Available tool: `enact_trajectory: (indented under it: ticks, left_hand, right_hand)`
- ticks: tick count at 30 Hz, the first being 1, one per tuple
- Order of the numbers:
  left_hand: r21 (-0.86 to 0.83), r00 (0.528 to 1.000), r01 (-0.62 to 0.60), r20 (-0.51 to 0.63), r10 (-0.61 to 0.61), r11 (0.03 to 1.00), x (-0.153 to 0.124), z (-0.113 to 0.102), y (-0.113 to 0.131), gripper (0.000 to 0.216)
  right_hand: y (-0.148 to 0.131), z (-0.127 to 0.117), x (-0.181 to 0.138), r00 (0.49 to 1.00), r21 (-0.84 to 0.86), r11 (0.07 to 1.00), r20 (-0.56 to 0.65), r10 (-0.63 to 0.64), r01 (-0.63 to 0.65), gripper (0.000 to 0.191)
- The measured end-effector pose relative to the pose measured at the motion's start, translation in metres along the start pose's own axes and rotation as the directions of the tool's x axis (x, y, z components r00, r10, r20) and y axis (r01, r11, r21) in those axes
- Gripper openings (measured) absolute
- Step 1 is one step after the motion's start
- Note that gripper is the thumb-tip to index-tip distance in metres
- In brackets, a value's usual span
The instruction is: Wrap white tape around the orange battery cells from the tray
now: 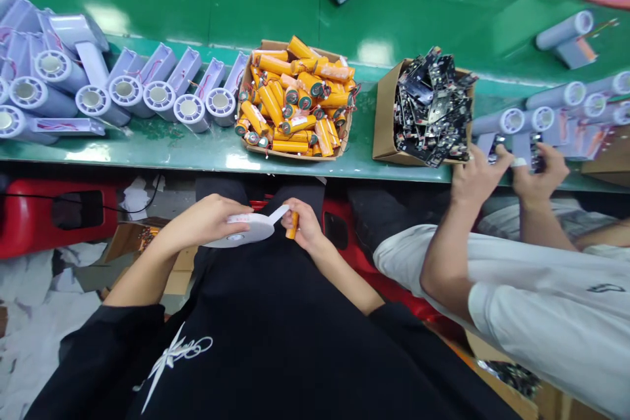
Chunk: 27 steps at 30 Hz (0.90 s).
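Note:
My left hand (209,216) is closed round a white roll of tape (241,231), held flat over my lap. A strip of the tape runs from the roll to my right hand (304,224), which is closed on a small orange battery cell (293,226). Both hands hover below the green table's front edge (197,156). Straight ahead on the table sits a cardboard box (252,146) heaped with several orange battery cells (295,102).
Pale lilac fan housings (123,88) lie in a row at the left. A box of black circuit boards (430,108) stands right of the batteries. A co-worker's hands (512,174) handle a part at the right table edge. Red stools (54,213) stand below.

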<state>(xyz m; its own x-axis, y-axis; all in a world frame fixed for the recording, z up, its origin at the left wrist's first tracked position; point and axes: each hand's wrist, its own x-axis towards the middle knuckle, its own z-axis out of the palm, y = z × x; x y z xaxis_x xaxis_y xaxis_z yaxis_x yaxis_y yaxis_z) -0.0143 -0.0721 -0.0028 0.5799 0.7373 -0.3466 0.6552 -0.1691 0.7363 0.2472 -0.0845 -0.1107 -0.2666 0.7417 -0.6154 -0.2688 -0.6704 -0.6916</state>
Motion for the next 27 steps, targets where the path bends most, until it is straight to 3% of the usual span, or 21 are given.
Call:
enact_trajectory:
  ticks: [3, 7, 11, 14, 19, 23, 27]
  left_hand:
    - [-0.060, 0.998, -0.025, -0.061, 0.021, 0.998, -0.020, -0.010, -0.003, 0.050]
    - [-0.092, 0.997, -0.037, -0.072, 0.031, 0.995, -0.029, -0.012, -0.003, 0.047]
    - [-0.099, 0.980, -0.011, -0.199, -0.009, 0.995, -0.042, -0.021, -0.003, 0.044]
    - [-0.098, 0.971, -0.007, -0.240, -0.016, 0.995, -0.050, -0.032, -0.005, 0.039]
    - [-0.126, 0.997, 0.010, -0.081, -0.020, 0.992, -0.026, -0.033, 0.001, 0.039]
    - [-0.196, 0.996, -0.031, 0.075, 0.046, 0.980, 0.006, -0.025, 0.012, 0.042]
    - [-0.234, 0.984, -0.015, 0.171, 0.057, 0.972, 0.026, -0.018, 0.017, 0.045]
  right_hand:
    - [0.002, -0.015, -0.009, 0.995, 0.094, 0.995, -0.100, -0.012, 0.022, 0.034]
    - [-0.005, -0.043, -0.021, 0.984, 0.160, 0.986, -0.178, -0.017, 0.046, 0.034]
    - [-0.018, -0.066, -0.031, 0.976, 0.193, 0.981, -0.214, 0.039, 0.003, 0.028]
    - [-0.032, -0.066, -0.044, 0.985, 0.251, 0.967, -0.174, 0.001, 0.043, 0.040]
    - [-0.066, -0.038, -0.068, 0.980, 0.157, 0.968, 0.024, -0.200, 0.194, 0.058]
    - [-0.088, -0.018, -0.074, 0.957, 0.105, 0.968, 0.164, -0.241, 0.226, 0.068]
    - [-0.092, -0.003, -0.068, 0.936, 0.108, 0.944, 0.139, -0.324, 0.310, 0.063]
